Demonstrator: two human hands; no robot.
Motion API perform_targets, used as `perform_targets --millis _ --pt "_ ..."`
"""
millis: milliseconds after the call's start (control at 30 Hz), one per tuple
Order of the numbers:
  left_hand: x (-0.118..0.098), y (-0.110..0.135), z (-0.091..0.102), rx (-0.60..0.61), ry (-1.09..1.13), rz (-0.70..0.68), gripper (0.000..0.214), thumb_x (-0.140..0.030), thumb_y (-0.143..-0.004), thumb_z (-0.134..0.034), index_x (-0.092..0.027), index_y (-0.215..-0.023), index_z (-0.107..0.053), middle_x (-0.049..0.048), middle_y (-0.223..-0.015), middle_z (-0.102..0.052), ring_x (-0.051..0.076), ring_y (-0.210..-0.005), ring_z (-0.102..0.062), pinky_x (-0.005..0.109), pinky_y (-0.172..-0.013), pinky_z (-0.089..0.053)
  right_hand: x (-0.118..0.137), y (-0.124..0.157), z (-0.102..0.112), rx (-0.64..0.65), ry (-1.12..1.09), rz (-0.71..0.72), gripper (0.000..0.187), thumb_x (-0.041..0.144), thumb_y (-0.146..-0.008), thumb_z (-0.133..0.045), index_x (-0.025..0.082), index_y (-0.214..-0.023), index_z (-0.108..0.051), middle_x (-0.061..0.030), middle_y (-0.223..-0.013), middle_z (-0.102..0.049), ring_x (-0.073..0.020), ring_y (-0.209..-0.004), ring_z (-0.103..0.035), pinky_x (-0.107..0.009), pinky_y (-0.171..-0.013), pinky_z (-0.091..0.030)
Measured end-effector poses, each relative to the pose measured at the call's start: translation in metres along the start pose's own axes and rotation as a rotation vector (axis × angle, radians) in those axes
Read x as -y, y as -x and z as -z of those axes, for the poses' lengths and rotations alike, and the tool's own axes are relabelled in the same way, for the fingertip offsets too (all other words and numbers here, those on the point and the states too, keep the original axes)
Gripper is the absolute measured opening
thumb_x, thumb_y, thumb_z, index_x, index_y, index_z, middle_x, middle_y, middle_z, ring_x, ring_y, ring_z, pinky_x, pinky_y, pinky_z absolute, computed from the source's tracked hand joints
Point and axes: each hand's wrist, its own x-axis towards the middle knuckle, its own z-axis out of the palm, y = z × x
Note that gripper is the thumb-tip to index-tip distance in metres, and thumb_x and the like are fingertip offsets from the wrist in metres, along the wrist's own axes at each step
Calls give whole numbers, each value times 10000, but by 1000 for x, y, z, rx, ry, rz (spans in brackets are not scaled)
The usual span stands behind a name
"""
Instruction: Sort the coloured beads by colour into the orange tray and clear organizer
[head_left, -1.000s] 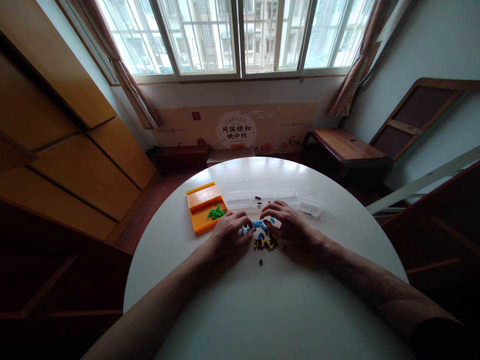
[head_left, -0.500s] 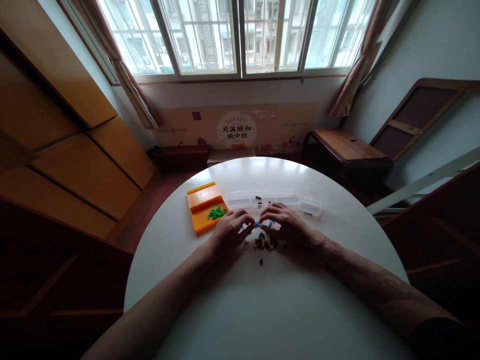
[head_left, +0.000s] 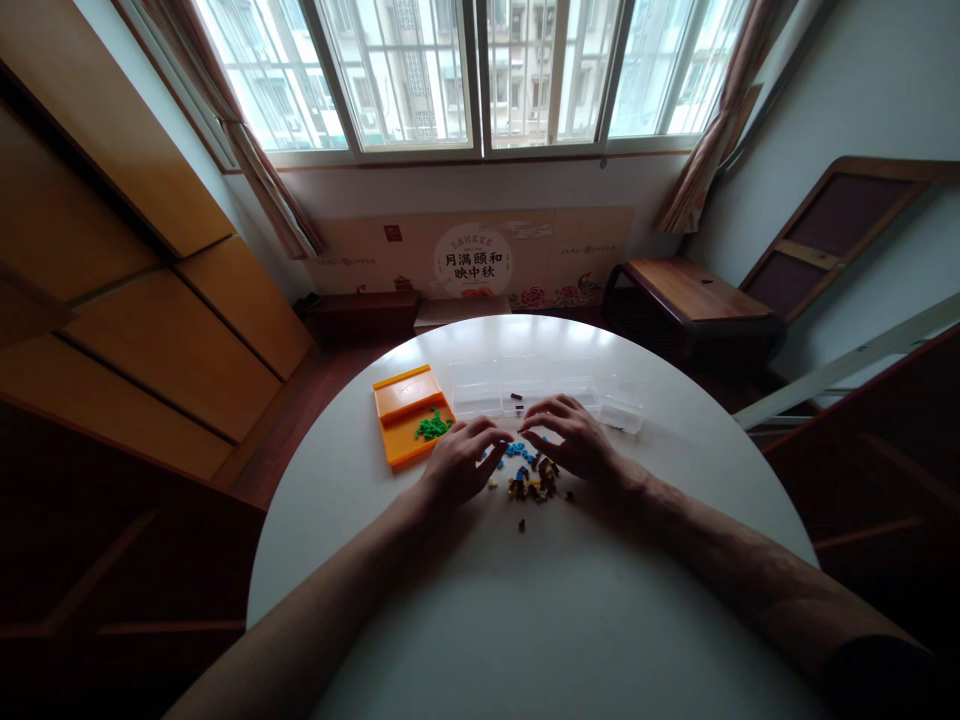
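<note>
Near the middle of the round white bench (head_left: 525, 600), both hands are being held palm down at a pile of small blocks (head_left: 531, 482). The left hand (head_left: 459, 462) is being kept loosely curled; whether a piece is being pinched cannot be told. The right hand (head_left: 576, 445) is being held open, fingers arched. Compared with half a second ago, more of the pile is being uncovered beside the right hand. Blocky blue, yellow and brown pieces are being shown.

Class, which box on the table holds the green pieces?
The orange box, left of the left hand, with green pieces in it. The other boxes are clear plastic, with no green inside.
</note>
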Motion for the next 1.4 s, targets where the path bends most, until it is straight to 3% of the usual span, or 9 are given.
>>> perform_targets --millis 200,433,667,1033,1233,1400 --pt "-1 -1 -2 13 4 -63 153 -291 -1089 -635 -254 -1113 -781 47 -1048 -768 171 -858 -702 323 -836 -543 -13 0 1 -233 164 -243 107 334 -1060 -703 277 -1052 -793 -75 -1147 -762 -302 -1098 -656 -514 -990 -549" --pt "3 2 -4 114 -10 -94 171 -327 -1064 -683 -321 -1168 -818 38 -1097 -763 161 -858 -697 320 -845 -538 -31 3 0 -282 235 -364 169 367 -1053 -692 262 -1063 -824 -94 -1132 -763 -329 -1070 -640 -551 -988 -524" --pt "4 2 -2 201 54 -117 227 -298 -1072 -667 -377 -1218 -822 24 -1133 -759 145 -843 -688 301 -843 -508 -23 2 0 -236 180 -312 152 301 -1043 -659 265 -1055 -806 -86 -1123 -765 -311 -1068 -668 -532 -987 -550" --pt "-2 -1 5 226 77 -124 187 -347 -1068 -692 -369 -1203 -819 24 -1141 -761 155 -886 -707 306 -858 -502 -13 1 5 -209 120 -295 114 215 -1011 -655 249 -996 -762 -74 -1097 -758 -293 -1050 -664 -499 -998 -536" --pt "-1 -1 2 213 112 -117 137 -330 -1086 -665 -283 -1106 -792 28 -1128 -778 160 -916 -739 319 -895 -499 -10 0 6 -178 107 -243 113 183 -1003 -661 250 -1005 -751 -67 -1093 -762 -282 -1044 -672 -481 -991 -541" --pt "0 1 1 184 87 -63 182 -310 -1134 -563 -215 -1083 -710 44 -1077 -791 177 -892 -735 326 -881 -501 -6 1 5 -129 41 -99 101 185 -1006 -682 253 -1037 -749 -62 -1109 -769 -267 -1057 -687 -466 -987 -552"
